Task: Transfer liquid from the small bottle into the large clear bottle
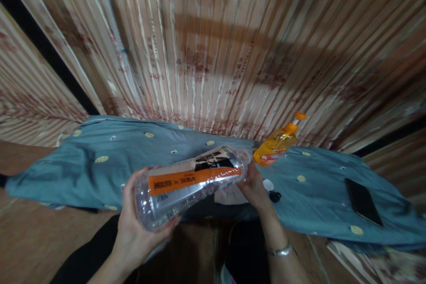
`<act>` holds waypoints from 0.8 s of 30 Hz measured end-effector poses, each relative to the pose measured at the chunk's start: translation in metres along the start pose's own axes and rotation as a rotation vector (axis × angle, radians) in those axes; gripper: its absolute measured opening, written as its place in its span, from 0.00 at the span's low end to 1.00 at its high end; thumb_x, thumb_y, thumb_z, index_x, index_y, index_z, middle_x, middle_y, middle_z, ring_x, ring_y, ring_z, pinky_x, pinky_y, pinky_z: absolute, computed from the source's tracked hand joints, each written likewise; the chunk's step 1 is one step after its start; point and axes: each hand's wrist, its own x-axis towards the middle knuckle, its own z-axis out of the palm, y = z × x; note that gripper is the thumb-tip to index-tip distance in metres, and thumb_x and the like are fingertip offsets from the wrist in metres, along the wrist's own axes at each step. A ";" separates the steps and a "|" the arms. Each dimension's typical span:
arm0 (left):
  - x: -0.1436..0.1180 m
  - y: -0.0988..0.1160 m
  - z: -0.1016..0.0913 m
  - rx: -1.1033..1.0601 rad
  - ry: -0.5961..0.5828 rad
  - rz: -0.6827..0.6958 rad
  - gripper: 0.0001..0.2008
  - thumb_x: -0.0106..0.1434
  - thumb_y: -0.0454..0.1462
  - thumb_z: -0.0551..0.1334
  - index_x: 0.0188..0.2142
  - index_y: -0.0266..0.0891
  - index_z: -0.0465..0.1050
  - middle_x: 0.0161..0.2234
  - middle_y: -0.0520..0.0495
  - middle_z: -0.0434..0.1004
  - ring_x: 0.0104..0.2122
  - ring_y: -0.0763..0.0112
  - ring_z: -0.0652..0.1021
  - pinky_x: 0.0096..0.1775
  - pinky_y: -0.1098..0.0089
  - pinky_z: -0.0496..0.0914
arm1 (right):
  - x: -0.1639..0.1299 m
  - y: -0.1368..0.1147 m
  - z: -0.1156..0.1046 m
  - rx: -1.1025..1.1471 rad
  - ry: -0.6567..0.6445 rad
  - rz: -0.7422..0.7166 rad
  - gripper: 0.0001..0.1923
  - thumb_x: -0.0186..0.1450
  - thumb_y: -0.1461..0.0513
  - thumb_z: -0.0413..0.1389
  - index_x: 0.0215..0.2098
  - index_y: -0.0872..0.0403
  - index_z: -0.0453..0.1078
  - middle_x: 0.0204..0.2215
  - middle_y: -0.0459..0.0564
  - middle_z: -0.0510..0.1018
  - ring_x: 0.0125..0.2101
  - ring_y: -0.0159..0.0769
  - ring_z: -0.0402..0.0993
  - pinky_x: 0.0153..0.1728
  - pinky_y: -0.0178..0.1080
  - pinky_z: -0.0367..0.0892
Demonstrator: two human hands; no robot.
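Left hand: the left hand [133,226] is wrapped round the base end of a large clear plastic bottle with an orange label band [189,183], fingers curled firmly about it.
Right hand: the right hand [254,186] sits at the bottle's neck end, fingers closed around the mouth (whether a cap is on, I cannot tell).
Bottle: lying nearly on its side in the air, between both hands, above the near edge of the teal patterned cloth [100,173].
Nearby: an orange squeeze bottle with a nozzle cap [278,142] leans just beyond the right hand; a small white cap-like disc [268,184] and a little black object [274,195] lie on the cloth beside it; a dark phone [362,201] rests well apart to the right.
Risk: tilted this flat, an uncapped bottle could spill onto the cloth; a swing of its neck might knock over the orange bottle.
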 end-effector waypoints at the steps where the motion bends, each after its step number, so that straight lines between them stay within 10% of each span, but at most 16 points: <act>1: 0.000 0.000 0.000 0.006 0.003 0.002 0.45 0.47 0.48 0.77 0.63 0.47 0.65 0.59 0.41 0.75 0.57 0.47 0.80 0.62 0.44 0.75 | 0.000 0.000 0.000 -0.005 -0.001 -0.003 0.34 0.61 0.59 0.63 0.66 0.52 0.68 0.60 0.58 0.80 0.62 0.53 0.77 0.63 0.54 0.72; 24: 0.000 -0.002 -0.004 0.021 -0.007 -0.024 0.47 0.46 0.50 0.77 0.64 0.48 0.63 0.56 0.43 0.74 0.52 0.49 0.80 0.58 0.45 0.76 | 0.002 0.003 -0.005 0.023 -0.063 -0.018 0.34 0.63 0.58 0.64 0.67 0.52 0.67 0.62 0.59 0.79 0.64 0.54 0.75 0.65 0.54 0.71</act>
